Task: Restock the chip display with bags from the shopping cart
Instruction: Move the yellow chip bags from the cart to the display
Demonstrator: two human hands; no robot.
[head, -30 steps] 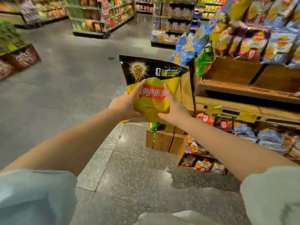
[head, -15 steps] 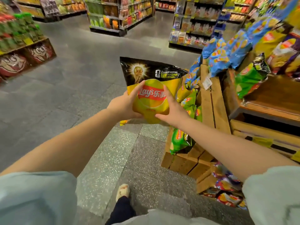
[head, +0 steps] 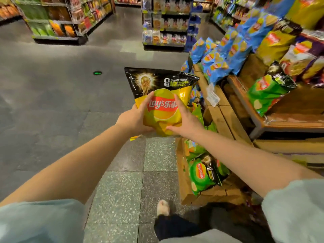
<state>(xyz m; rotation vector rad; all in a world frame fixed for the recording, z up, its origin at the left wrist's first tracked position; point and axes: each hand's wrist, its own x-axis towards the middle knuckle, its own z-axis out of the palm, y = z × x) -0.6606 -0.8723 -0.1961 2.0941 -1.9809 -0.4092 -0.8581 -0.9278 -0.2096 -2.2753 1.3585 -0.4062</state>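
Left hand (head: pixel 135 118) curls round the left edge of the yellow-and-black foil chip bag (head: pixel 161 100); right hand (head: pixel 184 120) grips its right side. Bag held upright in the air, same grip as before, left of the wooden chip display (head: pixel 226 118), whose green bags (head: pixel 201 174) now sit closer below.

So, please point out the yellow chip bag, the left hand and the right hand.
yellow chip bag (head: pixel 163 109), head view, on the red logo.
left hand (head: pixel 130 120), head view, back of the hand.
right hand (head: pixel 186 120), head view, back of the hand.
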